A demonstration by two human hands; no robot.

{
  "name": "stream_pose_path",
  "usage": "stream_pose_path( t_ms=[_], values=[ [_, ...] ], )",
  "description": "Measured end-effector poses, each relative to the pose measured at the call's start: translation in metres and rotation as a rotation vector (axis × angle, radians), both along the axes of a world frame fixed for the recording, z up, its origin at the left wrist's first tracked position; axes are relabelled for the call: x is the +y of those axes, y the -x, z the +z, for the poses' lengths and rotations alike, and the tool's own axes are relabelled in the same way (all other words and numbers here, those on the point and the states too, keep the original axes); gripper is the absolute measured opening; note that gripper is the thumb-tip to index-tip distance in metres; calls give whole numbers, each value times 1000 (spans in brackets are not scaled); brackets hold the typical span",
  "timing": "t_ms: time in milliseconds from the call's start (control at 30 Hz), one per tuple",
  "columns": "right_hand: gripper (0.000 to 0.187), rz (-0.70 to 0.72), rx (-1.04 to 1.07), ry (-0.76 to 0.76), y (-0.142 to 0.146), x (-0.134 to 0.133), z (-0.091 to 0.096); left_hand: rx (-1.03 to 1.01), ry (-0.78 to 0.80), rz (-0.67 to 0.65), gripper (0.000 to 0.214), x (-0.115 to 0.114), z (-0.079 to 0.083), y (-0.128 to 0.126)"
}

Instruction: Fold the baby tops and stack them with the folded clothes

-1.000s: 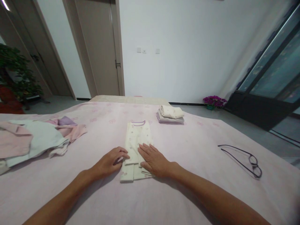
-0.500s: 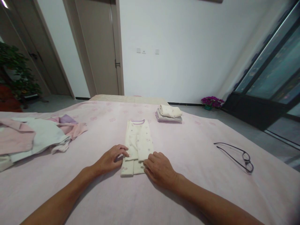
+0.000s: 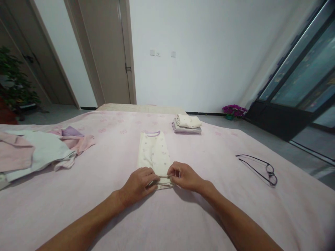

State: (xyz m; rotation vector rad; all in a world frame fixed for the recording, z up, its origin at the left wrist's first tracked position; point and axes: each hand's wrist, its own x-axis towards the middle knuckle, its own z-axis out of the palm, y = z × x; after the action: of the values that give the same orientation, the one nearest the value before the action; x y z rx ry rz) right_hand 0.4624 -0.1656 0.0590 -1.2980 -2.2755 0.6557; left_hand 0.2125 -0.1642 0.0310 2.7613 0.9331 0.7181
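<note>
A cream shirt with small printed motifs and a lilac neckline lies lengthwise on the pink bedspread, its collar pointing away from me. Its near end is doubled up into layers. My left hand pinches those layers at the left, thumb below and fingers on top. At the right side of the same edge, my right hand grips the cloth between thumb and fingertips. Parts of the folded edge are hidden behind my fingers.
Beyond the shirt, to the right, stands a small stack of folded clothes. Loose pink, white and lilac garments are heaped at the left. Black-framed glasses lie on the right of the bedspread.
The near end of the shirt has been turned up onto itself. My left hand has moved right onto the fold, and both hands now pinch its edge.
</note>
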Motion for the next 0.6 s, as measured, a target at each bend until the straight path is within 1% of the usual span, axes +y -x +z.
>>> stream_pose_path(
  t_ms=[67, 133, 200, 400, 500, 600],
  values=[
    [25, 30, -52, 90, -10, 1, 3, 31, -11, 27, 9, 1, -3, -6],
    [31, 60, -103, 116, -15, -1, 4, 45, -10, 60, 10, 1, -5, -10],
    [34, 72, -137, 83, -15, -4, 3, 53, -5, 91, 11, 0, -8, -13],
    [26, 71, -192, -98, -5, -13, -1, 43, 15, 130, 11, -1, -11, -15],
    [28, 23, -213, -120, 1, -17, -2, 32, -47, 113, 10, -1, -11, -14],
    [26, -4, -268, -109, 4, -20, 0, 52, -140, 59, 9, -3, -8, -13]
  ],
)
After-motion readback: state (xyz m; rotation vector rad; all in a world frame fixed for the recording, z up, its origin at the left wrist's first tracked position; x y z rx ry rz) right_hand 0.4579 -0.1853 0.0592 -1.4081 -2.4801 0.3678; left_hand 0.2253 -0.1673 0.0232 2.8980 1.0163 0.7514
